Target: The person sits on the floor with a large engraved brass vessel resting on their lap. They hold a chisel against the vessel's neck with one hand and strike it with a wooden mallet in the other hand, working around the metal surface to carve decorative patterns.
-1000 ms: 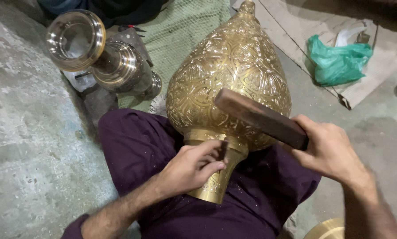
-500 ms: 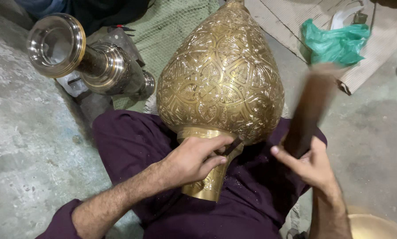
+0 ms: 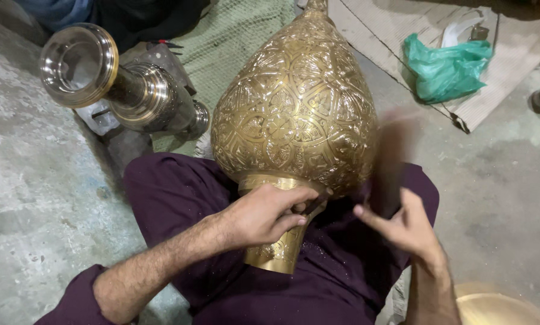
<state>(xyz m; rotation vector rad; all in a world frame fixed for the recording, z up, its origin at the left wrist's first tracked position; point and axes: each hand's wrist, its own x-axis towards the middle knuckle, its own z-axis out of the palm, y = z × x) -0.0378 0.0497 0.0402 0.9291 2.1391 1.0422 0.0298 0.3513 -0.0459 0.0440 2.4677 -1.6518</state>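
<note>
left hand point(image 3: 264, 216) pinches thin tool (chisel, perhaps) at brass dome point(image 3: 294, 114) neck; right hand point(image 3: 408, 229) grips blurred block point(image 3: 393, 162)

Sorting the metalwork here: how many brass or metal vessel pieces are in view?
3. The engraved brass dome lies on the person's lap; a polished metal stand lies on the floor at upper left; a brass rim shows at bottom right, mostly cut off.

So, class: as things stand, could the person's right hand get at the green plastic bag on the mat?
Probably not without leaning forward. The right hand is full, gripping a blurred dark tool beside the brass dome. The green plastic bag lies well beyond it, though the floor between looks clear.
</note>
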